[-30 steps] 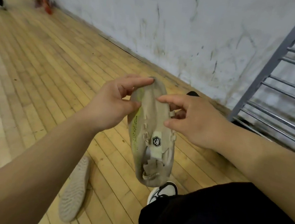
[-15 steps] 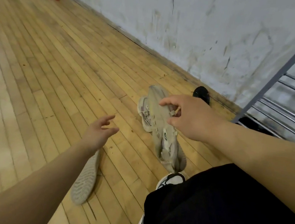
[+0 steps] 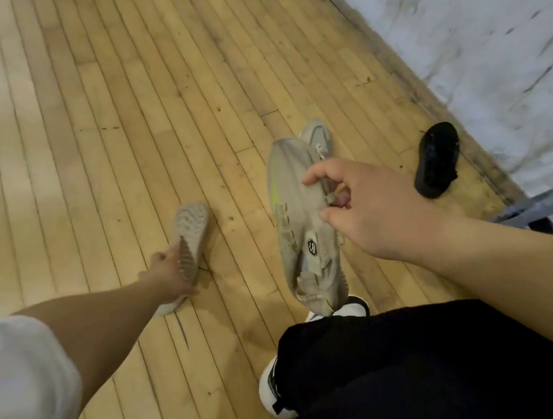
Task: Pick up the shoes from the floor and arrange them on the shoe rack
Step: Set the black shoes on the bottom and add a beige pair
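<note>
My right hand (image 3: 364, 212) pinches a beige knit sneaker (image 3: 296, 218) by its laces and holds it above the floor, toe pointing away. Its mate, a beige sneaker lying sole up (image 3: 189, 234), rests on the wooden floor to the left. My left hand (image 3: 166, 272) reaches down and grips that shoe at its heel end. Behind the held shoe another grey sneaker (image 3: 318, 135) lies on the floor, mostly hidden. A black shoe (image 3: 435, 162) lies near the wall. The grey metal shoe rack (image 3: 551, 202) shows at the right edge.
A scuffed white wall (image 3: 492, 61) runs along the far right above the wooden floor (image 3: 110, 87). My black trousers (image 3: 421, 381) and white-and-black worn shoes (image 3: 270, 387) fill the lower right.
My left hand let go of the held sneaker, dropped to the floor and took hold of the sole-up sneaker. The right hand kept its sneaker. The view tilted down.
</note>
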{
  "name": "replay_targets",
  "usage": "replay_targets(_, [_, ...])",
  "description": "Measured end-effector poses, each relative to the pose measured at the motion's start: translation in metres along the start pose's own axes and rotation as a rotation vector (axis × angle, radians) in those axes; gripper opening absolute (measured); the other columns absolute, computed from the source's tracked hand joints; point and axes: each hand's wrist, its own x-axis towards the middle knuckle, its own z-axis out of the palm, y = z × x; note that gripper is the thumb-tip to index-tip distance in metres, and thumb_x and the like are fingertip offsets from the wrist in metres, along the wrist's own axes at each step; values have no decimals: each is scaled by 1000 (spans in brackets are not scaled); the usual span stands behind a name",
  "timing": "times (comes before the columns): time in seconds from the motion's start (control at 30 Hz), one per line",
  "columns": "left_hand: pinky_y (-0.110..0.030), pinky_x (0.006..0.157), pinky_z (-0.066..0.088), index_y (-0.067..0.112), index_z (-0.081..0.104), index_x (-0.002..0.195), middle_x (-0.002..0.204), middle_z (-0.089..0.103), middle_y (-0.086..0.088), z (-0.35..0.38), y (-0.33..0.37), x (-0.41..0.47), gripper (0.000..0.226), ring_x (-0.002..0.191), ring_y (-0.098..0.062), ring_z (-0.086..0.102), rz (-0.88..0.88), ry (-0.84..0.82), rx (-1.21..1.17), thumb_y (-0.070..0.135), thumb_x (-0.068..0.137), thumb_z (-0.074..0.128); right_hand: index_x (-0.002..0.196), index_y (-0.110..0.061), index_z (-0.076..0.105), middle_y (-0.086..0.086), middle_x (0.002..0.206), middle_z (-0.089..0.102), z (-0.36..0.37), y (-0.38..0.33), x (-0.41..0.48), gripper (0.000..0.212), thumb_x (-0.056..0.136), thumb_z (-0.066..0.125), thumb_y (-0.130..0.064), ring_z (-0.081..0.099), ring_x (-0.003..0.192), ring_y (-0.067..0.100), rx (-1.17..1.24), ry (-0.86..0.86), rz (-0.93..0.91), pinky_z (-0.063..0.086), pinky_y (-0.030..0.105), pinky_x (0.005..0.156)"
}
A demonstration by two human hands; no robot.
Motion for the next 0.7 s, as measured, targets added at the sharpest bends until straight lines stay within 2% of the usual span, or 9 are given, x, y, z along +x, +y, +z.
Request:
replay_targets(0.07, [-56, 104, 48, 54, -8, 156, 150, 22, -9, 8, 4, -10, 129, 127, -44, 40, 24, 73, 82, 40, 72, 89, 121, -46, 58, -22, 82, 51, 3, 3, 0, 41, 91, 71, -22, 54, 78, -2, 9, -18, 20, 38, 10, 69])
replay_targets(0.13, [-51, 94, 57, 57, -4, 154, 145, 20, -7, 14, 15, -20, 118, 118, -40, 45, 79, 122, 39, 37, 75, 82, 120, -45, 59, -19, 81, 52, 3, 8, 0, 41, 91, 72, -20, 54, 77, 0, 31, -17, 54, 40, 13, 69])
replay_targets(0.2, [-44, 85, 61, 58, 1, 155, 144, 21, -4, 10, 34, -33, 107, 110, -33, 51, 174, 97, -223, 35, 81, 76, 119, -45, 60, -17, 84, 56, 1, 13, -1, 41, 90, 72, -19, 56, 77, 2, 31, -3, 83, 42, 15, 69])
replay_targets(0.23, [-44, 85, 61, 59, 2, 155, 146, 29, -6, 5, 46, -38, 101, 108, -31, 56, 230, 72, -392, 35, 86, 72, 119, -46, 59, -17, 86, 58, -1, 15, -1, 41, 90, 72, -19, 57, 78, 3, 28, 12, 95, 44, 17, 70])
replay_targets(0.3, [-54, 90, 59, 64, 0, 152, 139, 50, -6, -10, 68, -51, 89, 108, -31, 63, 294, -32, -721, 33, 96, 63, 118, -46, 59, -18, 95, 60, -4, 19, -2, 41, 89, 72, -20, 57, 79, 3, 31, 44, 119, 48, 23, 75])
replay_targets(0.4, [-66, 91, 55, 68, 10, 150, 146, 46, -5, -36, 94, -72, 70, 118, -43, 59, 319, -265, -997, 27, 105, 44, 118, -45, 59, -22, 98, 58, -10, 23, -5, 40, 89, 72, -20, 57, 80, 2, 43, 82, 153, 51, 30, 81])
replay_targets(0.53, [-72, 86, 55, 66, 20, 150, 142, 50, -8, -53, 120, -90, 63, 116, -54, 58, 391, -425, -958, 26, 106, 39, 118, -45, 59, -24, 98, 57, -13, 32, -12, 42, 88, 72, -18, 55, 79, -2, 28, 125, 167, 46, 25, 75])
replay_targets(0.7, [-71, 90, 53, 62, 28, 149, 139, 55, -1, -58, 140, -102, 58, 116, -49, 60, 456, -449, -849, 26, 105, 41, 115, -47, 57, -23, 97, 58, -19, 46, -24, 42, 88, 73, -19, 58, 78, 0, 39, 170, 196, 41, 17, 66])
